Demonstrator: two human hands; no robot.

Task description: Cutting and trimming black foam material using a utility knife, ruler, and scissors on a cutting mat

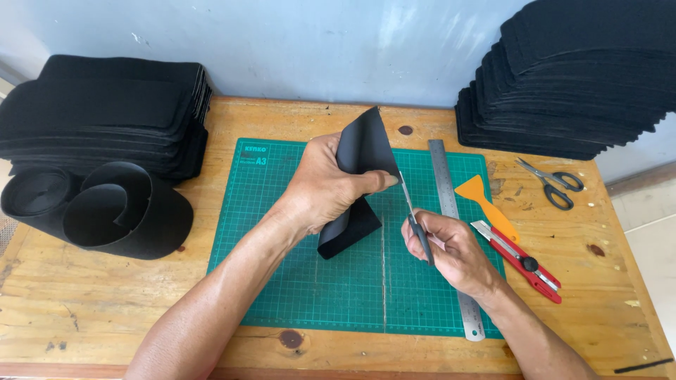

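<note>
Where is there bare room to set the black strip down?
Free: the green cutting mat's lower left part, below the left hand, and the wooden tabletop in front of the black rolled material. Crowded: right side, with steel ruler, orange scraper, red utility knife, spare scissors.

Two scissors [417, 224] [556, 182], one steel ruler [451, 211], one red knife [521, 262], one orange scraper [484, 204], one green mat [296, 281], two black stacks [105, 112] [570, 91]

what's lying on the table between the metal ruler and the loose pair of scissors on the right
In the head view, an orange scraper and a red utility knife lie between the steel ruler and the spare scissors, partly on the green cutting mat.
</note>
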